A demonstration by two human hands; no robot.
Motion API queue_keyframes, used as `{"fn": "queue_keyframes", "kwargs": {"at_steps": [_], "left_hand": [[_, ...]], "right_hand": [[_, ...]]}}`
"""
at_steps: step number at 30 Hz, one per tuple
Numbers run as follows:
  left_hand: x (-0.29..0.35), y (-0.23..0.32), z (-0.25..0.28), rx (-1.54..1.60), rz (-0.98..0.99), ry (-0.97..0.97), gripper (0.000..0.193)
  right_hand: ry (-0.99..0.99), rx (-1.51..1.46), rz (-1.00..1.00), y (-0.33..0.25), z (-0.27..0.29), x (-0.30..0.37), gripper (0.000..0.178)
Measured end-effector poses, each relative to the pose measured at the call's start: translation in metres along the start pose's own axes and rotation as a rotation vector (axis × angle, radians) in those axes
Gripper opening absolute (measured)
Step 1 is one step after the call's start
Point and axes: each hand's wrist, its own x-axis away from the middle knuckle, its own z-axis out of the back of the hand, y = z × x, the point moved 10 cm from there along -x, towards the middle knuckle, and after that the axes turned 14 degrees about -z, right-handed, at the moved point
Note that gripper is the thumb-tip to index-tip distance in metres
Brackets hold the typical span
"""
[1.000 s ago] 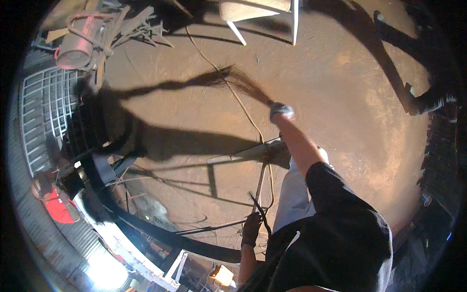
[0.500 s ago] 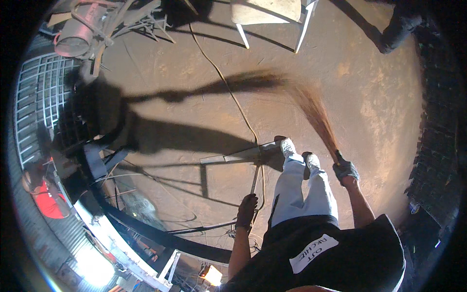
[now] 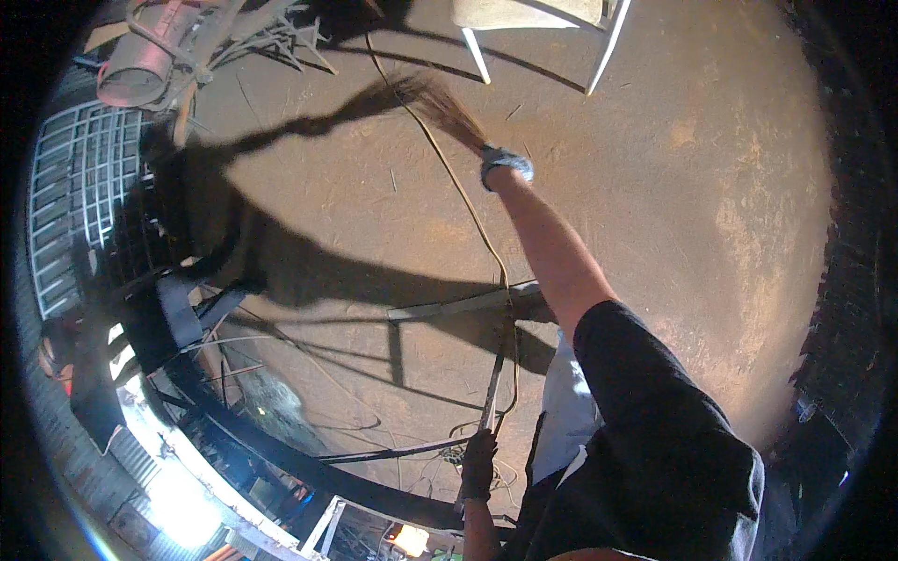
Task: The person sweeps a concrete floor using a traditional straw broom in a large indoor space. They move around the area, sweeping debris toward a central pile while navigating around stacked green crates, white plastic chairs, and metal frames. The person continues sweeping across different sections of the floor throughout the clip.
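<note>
My right hand [image 3: 506,168], in a grey-blue glove, is closed around the bound end of a stick broom [image 3: 453,116]. That arm reaches far forward. The broom's brown bristles point forward and left, their tips at the floor beside a yellowish cable [image 3: 447,168]. My left hand [image 3: 478,465], in a dark glove, grips a long thin handle [image 3: 492,393] at the lower middle. This handle runs forward toward a straight pale metal bar [image 3: 458,305] lying across the floor. How the two join, I cannot tell.
A white-legged chair [image 3: 528,13] stands ahead. At the far left are a pinkish metal cylinder [image 3: 140,61], scrap metal and a metal grid [image 3: 79,206]. Loose wires [image 3: 458,455] lie near my left hand. Small sticks are scattered over the brown floor [image 3: 655,215].
My right hand has swung the broom forward and left from beside my right leg. My left hand has drawn back slightly, still gripping the handle. A dark-clothed leg at upper right has left view.
</note>
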Motion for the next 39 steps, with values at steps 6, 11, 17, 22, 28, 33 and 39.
{"fn": "queue_keyframes", "kwargs": {"at_steps": [6, 11, 17, 22, 28, 33, 39], "left_hand": [[-0.004, 0.005, -0.009, -0.013, 0.018, -0.053, 0.036], [-0.026, 0.024, -0.03, -0.146, 0.004, -0.107, 0.035], [-0.055, 0.038, -0.057, -0.273, -0.256, -0.299, 0.035], [-0.057, 0.034, -0.07, -0.176, -0.064, -0.262, 0.034], [-0.042, 0.048, -0.048, -0.37, -0.035, -0.197, 0.037], [-0.049, 0.038, -0.022, -0.44, -0.136, -0.272, 0.035], [-0.055, 0.038, -0.051, -0.334, -0.06, -0.33, 0.036]], "right_hand": [[-0.058, 0.191, -0.172, 0.252, 0.012, 0.025, 0.034], [-0.24, 0.209, -0.628, 0.465, 0.048, 0.169, 0.043], [-0.184, 0.205, -0.519, 0.445, 0.114, 0.294, 0.056], [-0.338, 0.003, -0.38, 0.337, 0.085, 0.241, 0.043], [-0.21, -0.123, -0.24, 0.211, 0.028, 0.092, 0.03], [-0.196, -0.16, -0.514, 0.34, 0.016, 0.108, 0.033], [-0.241, -0.16, -1.01, 0.569, 0.01, 0.271, 0.044]]}}
